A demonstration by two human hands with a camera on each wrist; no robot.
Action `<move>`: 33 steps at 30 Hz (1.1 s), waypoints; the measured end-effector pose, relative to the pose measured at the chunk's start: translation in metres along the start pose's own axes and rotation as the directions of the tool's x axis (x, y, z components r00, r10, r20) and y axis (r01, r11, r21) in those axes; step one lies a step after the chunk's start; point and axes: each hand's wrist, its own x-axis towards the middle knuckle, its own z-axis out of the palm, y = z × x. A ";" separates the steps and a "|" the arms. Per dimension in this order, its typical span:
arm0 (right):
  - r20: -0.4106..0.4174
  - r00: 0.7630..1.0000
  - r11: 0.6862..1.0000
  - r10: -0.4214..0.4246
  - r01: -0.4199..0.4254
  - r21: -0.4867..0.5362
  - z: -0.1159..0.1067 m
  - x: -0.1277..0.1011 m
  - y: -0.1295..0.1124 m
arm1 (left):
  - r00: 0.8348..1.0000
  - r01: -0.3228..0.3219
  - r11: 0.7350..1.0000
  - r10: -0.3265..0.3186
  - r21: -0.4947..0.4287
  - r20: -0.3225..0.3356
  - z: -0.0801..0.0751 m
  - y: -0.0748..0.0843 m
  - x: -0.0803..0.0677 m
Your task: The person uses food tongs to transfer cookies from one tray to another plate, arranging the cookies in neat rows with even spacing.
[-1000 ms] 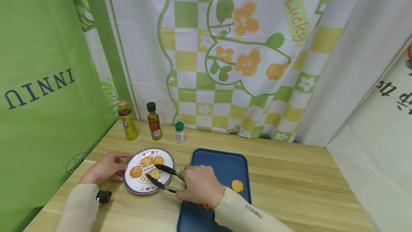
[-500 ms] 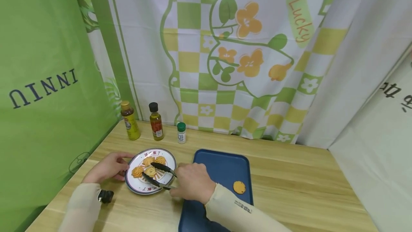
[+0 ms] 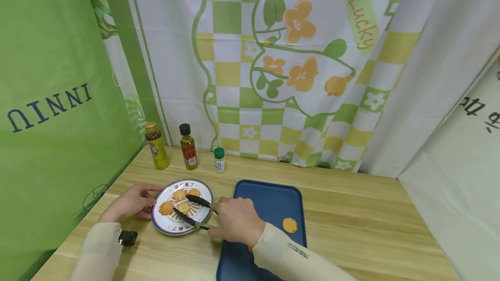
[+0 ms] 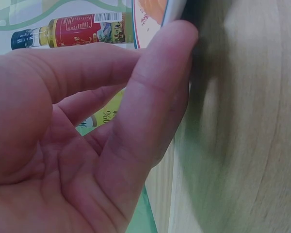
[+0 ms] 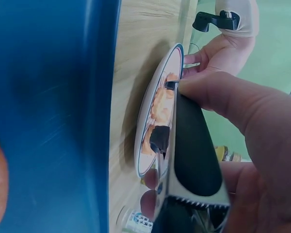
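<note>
Several piped butter cookies (image 3: 166,208) lie on a white plate (image 3: 170,228) with a dark blue rim. At the plate's left edge my left hand (image 3: 133,203) holds the rim between thumb and fingers; in the left wrist view a finger (image 4: 157,82) touches its underside. My right hand (image 3: 238,220) grips black-and-metal tongs (image 3: 200,224), reaching over the plate from the right. The tong tips stand apart on either side of one cookie (image 3: 183,207); whether they touch it I cannot tell. The right wrist view shows my thumb (image 5: 208,90) along the tongs' black handle (image 5: 194,145).
A dark blue tray (image 3: 269,194) lies right of the plate, bearing a round flat cookie (image 3: 290,225) and another item partly hidden by my right forearm. Behind the plate stand a yellow-labelled bottle (image 3: 158,151), an oil bottle (image 3: 189,151) and a green-capped shaker (image 3: 219,161).
The tongs have shifted left over the plate, and the cookie between their tips has moved left towards the others. Their tips are now slightly wider apart. My left hand keeps its place at the rim.
</note>
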 end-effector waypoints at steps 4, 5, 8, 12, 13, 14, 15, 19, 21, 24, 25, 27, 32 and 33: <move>0.009 1.000 1.000 0.014 -0.014 0.015 -0.001 -0.005 0.006 | 1.000 -0.001 1.000 0.001 0.006 -0.001 0.000 0.001 0.001; 0.010 1.000 1.000 0.016 -0.016 0.020 -0.002 -0.006 0.007 | 1.000 -0.001 1.000 0.001 0.006 -0.002 0.000 0.001 0.001; 0.001 1.000 0.999 0.021 -0.021 0.030 -0.003 -0.013 0.012 | 1.000 0.003 1.000 -0.003 0.004 -0.003 0.001 0.002 0.002; -0.021 0.999 0.999 0.031 -0.030 0.042 -0.006 -0.022 0.019 | 1.000 0.007 1.000 -0.007 0.006 -0.005 0.002 0.003 0.002; -0.024 0.999 0.998 0.035 -0.034 0.045 -0.006 -0.025 0.021 | 1.000 0.009 1.000 -0.009 0.006 -0.006 0.002 0.003 0.002; -0.027 0.999 0.998 0.039 -0.038 0.049 -0.006 -0.027 0.023 | 1.000 0.010 1.000 -0.010 0.007 -0.007 0.002 0.003 0.002; -0.031 0.999 0.998 0.043 -0.042 0.052 -0.007 -0.029 0.025 | 1.000 0.011 1.000 -0.011 0.011 -0.007 0.002 0.003 0.002; -0.034 0.998 0.997 0.058 -0.056 0.056 -0.008 -0.036 0.032 | 1.000 0.015 1.000 -0.015 0.009 -0.008 0.002 0.003 0.002; -0.034 0.997 0.996 0.064 -0.062 0.056 -0.009 -0.040 0.037 | 1.000 0.012 1.000 -0.012 0.010 -0.004 0.002 0.003 0.001; -0.030 0.997 0.995 0.078 -0.076 0.065 -0.009 -0.044 0.043 | 1.000 0.014 1.000 -0.014 0.000 -0.005 0.002 0.004 0.000; -0.029 0.996 0.995 0.083 -0.081 0.065 -0.010 -0.046 0.045 | 1.000 0.013 1.000 -0.013 -0.002 -0.003 0.001 0.003 0.000; -0.030 0.996 0.994 0.089 -0.087 0.067 -0.011 -0.050 0.049 | 1.000 0.011 1.000 -0.011 -0.009 0.001 0.001 0.003 0.000; -0.038 0.995 0.993 0.095 -0.092 0.072 -0.014 -0.066 0.061 | 1.000 0.014 1.000 -0.013 -0.019 0.004 0.001 0.002 0.000; -0.040 0.994 0.993 0.098 -0.095 0.076 -0.015 -0.069 0.063 | 1.000 0.015 1.000 -0.015 -0.020 0.004 0.001 0.002 0.000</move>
